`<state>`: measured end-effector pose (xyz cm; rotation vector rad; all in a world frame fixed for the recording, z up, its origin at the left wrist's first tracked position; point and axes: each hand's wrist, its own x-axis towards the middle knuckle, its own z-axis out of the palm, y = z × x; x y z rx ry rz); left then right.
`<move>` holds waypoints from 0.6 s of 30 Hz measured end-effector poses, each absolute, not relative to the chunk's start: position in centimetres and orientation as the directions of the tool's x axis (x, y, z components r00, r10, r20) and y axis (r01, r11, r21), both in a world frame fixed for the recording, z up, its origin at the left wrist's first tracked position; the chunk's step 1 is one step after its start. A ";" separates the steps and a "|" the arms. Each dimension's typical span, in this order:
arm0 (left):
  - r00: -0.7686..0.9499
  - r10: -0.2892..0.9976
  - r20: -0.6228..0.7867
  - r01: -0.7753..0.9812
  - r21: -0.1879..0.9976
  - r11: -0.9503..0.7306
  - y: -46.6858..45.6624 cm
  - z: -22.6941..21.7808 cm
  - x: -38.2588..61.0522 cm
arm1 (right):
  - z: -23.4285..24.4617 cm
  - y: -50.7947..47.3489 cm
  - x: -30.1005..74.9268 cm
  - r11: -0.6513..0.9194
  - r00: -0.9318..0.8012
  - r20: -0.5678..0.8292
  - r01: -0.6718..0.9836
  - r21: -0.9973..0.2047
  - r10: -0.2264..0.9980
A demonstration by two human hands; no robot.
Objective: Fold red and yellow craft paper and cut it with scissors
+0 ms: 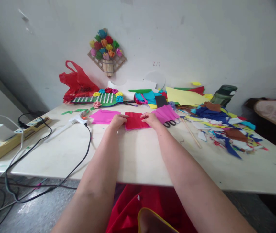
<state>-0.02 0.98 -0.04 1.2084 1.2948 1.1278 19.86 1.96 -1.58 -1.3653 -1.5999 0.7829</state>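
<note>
A red crepe paper piece (136, 121) lies flat on the table in front of me, with a pink edge showing along its bottom. My left hand (118, 121) is closed on its left edge, and my right hand (150, 119) pinches its right side. Pink paper sheets (105, 116) lie beside my left hand. More pink crepe paper (166, 114) spreads just beyond my right hand, partly covering black-handled scissors (170, 123).
On the left are a white glue gun (79, 119), its black cord and a power strip (16, 137). Paper scraps (235, 132), a wooden stick (191, 133) and a green bottle (224, 94) stand or lie right. A red bag (79, 81) sits at the back.
</note>
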 end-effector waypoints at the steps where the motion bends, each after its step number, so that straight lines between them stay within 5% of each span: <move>1: -0.008 0.998 -0.067 0.068 0.995 0.068 1.0 -0.1 0.0 | -1.5 1.9 19.8 0.219 -0.039 0.228 0.471 -0.855 0.973; 10: 0.042 0.996 -0.078 -0.013 0.997 0.079 1.0 -0.3 -0.1 | -0.3 1.4 18.6 0.355 -0.165 0.391 0.800 -0.484 0.906; 18: 0.033 0.995 -0.091 0.000 0.996 0.091 1.3 -0.5 0.0 | -0.4 0.2 15.8 0.357 -0.321 0.159 0.874 -0.329 0.934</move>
